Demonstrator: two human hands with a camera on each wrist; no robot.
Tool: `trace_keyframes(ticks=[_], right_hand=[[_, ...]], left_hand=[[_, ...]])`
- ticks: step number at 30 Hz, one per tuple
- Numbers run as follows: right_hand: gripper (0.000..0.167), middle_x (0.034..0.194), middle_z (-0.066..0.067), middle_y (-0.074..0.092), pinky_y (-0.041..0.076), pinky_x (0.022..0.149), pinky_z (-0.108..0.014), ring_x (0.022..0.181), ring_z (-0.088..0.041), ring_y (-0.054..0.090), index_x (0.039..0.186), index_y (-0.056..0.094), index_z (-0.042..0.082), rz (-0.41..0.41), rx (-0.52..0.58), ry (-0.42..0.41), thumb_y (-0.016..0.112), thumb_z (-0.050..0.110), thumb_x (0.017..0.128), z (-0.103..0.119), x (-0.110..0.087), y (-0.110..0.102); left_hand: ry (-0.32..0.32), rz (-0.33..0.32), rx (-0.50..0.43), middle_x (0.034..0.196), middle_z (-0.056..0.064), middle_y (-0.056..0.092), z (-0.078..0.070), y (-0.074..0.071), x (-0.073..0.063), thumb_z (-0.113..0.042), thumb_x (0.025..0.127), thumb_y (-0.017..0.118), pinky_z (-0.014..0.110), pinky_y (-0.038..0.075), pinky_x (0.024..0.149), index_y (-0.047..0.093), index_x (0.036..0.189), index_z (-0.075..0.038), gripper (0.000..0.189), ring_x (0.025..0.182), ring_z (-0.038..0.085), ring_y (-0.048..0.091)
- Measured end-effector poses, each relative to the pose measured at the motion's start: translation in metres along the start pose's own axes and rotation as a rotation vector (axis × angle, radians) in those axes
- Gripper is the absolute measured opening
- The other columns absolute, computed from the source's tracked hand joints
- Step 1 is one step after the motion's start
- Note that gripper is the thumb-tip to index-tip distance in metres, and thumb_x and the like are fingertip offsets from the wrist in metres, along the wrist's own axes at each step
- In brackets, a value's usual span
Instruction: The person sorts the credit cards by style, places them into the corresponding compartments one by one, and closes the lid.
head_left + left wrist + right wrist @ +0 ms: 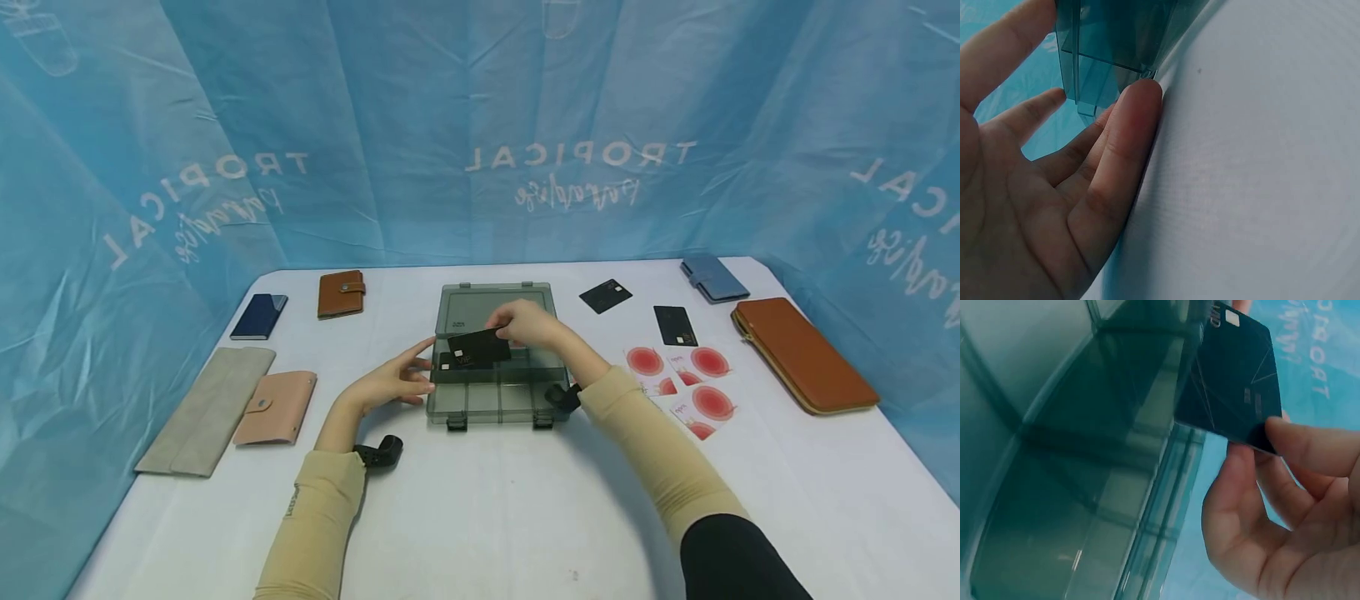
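My right hand (527, 323) pinches a black chip card (480, 346) by one corner, between thumb and fingers. The card is tilted over the back-left compartment of a translucent grey-green divided box (483, 414), whose lid (480, 304) lies folded back. Another black card (446, 362) lies partly hidden beneath it in that compartment. At the box's left side is my left hand (386, 382), fingers spread and mostly straight, fingertips against or very close to the side wall. The left wrist view shows this hand with an empty palm beside the box wall (1110, 37).
Two black cards (606, 296) (675, 326) and several red-printed cards (701, 392) lie to the right. Beyond them are a blue wallet (714, 278) and a brown zip wallet (806, 354). On the left are a brown wallet (341, 294), navy holder (258, 317), pink wallet (275, 407) and grey sleeve (206, 411).
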State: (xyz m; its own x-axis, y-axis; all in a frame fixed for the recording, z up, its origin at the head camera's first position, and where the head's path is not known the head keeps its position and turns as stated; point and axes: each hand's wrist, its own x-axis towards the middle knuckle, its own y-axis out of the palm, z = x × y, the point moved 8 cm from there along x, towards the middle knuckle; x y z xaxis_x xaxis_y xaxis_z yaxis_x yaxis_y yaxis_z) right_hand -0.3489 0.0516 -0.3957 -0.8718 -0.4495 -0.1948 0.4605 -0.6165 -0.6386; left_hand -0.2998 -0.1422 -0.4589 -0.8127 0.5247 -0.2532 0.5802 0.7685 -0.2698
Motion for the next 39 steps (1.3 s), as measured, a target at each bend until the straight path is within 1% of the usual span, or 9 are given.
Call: trace_keyframes(ticks=[6, 10, 15, 20, 23, 27, 30, 34, 39], right_hand=[[0.021, 0.107, -0.012, 0.061, 0.048, 0.064, -0.027, 0.074, -0.018, 0.057, 0.106, 0.065, 0.005, 0.013, -0.096, -0.004, 0.053, -0.001, 0.091, 0.01, 0.005, 0.012], [0.026, 0.102, -0.011, 0.06, 0.048, 0.066, -0.03, 0.076, -0.018, 0.056, 0.106, 0.064, 0.005, 0.054, -0.082, 0.017, 0.05, -0.007, 0.089, 0.012, 0.006, 0.019], [0.023, 0.098, -0.011, 0.059, 0.048, 0.065, -0.029, 0.077, -0.019, 0.055, 0.102, 0.062, 0.003, 0.092, -0.075, 0.012, 0.05, -0.009, 0.087, 0.014, 0.006, 0.023], [0.023, 0.103, -0.011, 0.061, 0.045, 0.064, -0.027, 0.073, -0.017, 0.053, 0.103, 0.065, 0.002, 0.121, -0.106, 0.002, 0.051, -0.007, 0.087, 0.014, 0.006, 0.025], [0.024, 0.112, -0.011, 0.06, 0.048, 0.073, -0.03, 0.082, -0.018, 0.056, 0.111, 0.064, 0.003, 0.128, -0.153, -0.001, 0.054, 0.0, 0.089, 0.013, 0.005, 0.026], [0.034, 0.125, -0.013, 0.055, 0.048, 0.087, -0.035, 0.106, -0.024, 0.056, 0.126, 0.057, 0.004, 0.153, -0.197, -0.006, 0.056, 0.011, 0.092, 0.011, 0.004, 0.027], [0.04, 0.131, -0.014, 0.051, 0.048, 0.086, -0.038, 0.109, -0.025, 0.054, 0.133, 0.05, 0.005, 0.19, -0.171, -0.003, 0.054, 0.016, 0.094, 0.009, 0.002, 0.028], [0.041, 0.133, -0.014, 0.049, 0.047, 0.079, -0.045, 0.098, -0.029, 0.055, 0.135, 0.048, 0.009, 0.215, -0.096, -0.019, 0.052, 0.02, 0.095, 0.006, -0.005, 0.021], [0.04, 0.133, -0.016, 0.048, 0.044, 0.086, -0.049, 0.104, -0.032, 0.054, 0.134, 0.049, 0.009, 0.115, 0.049, -0.036, 0.05, 0.021, 0.096, -0.001, -0.02, -0.014]], left_hand=[[0.009, 0.024, -0.02, 0.143, 0.024, 0.023, -0.002, 0.001, -0.002, -0.021, 0.083, 0.07, 0.037, 0.051, 0.078, 0.008, 0.15, -0.025, 0.092, 0.108, 0.029, 0.049], [0.006, 0.041, -0.04, 0.143, 0.024, 0.022, -0.004, 0.002, -0.002, -0.017, 0.08, 0.073, 0.039, 0.052, 0.079, 0.007, 0.15, -0.025, 0.096, 0.106, 0.028, 0.048], [0.006, 0.042, -0.051, 0.143, 0.023, 0.021, -0.004, 0.002, -0.001, -0.015, 0.08, 0.073, 0.037, 0.052, 0.078, 0.007, 0.15, -0.025, 0.097, 0.104, 0.026, 0.048], [-0.001, 0.031, -0.049, 0.142, 0.023, 0.022, -0.004, 0.002, -0.001, -0.015, 0.08, 0.073, 0.037, 0.052, 0.078, 0.008, 0.15, -0.026, 0.097, 0.103, 0.025, 0.047], [-0.003, 0.032, -0.05, 0.142, 0.023, 0.023, -0.003, 0.002, -0.002, -0.015, 0.08, 0.073, 0.037, 0.052, 0.078, 0.008, 0.15, -0.026, 0.097, 0.103, 0.025, 0.047], [-0.002, 0.033, -0.054, 0.142, 0.023, 0.022, -0.004, 0.001, -0.003, -0.016, 0.079, 0.074, 0.037, 0.052, 0.078, 0.008, 0.15, -0.025, 0.097, 0.102, 0.025, 0.047], [0.0, 0.03, -0.051, 0.142, 0.023, 0.022, -0.004, 0.001, -0.004, -0.016, 0.079, 0.074, 0.037, 0.052, 0.078, 0.008, 0.15, -0.025, 0.097, 0.102, 0.025, 0.047], [0.002, 0.031, -0.042, 0.142, 0.023, 0.023, -0.004, 0.002, -0.003, -0.016, 0.08, 0.073, 0.038, 0.052, 0.078, 0.008, 0.15, -0.025, 0.096, 0.102, 0.025, 0.049], [-0.006, 0.023, -0.037, 0.142, 0.022, 0.023, -0.004, 0.002, -0.004, -0.015, 0.08, 0.073, 0.037, 0.052, 0.078, 0.009, 0.15, -0.026, 0.096, 0.102, 0.024, 0.048]])
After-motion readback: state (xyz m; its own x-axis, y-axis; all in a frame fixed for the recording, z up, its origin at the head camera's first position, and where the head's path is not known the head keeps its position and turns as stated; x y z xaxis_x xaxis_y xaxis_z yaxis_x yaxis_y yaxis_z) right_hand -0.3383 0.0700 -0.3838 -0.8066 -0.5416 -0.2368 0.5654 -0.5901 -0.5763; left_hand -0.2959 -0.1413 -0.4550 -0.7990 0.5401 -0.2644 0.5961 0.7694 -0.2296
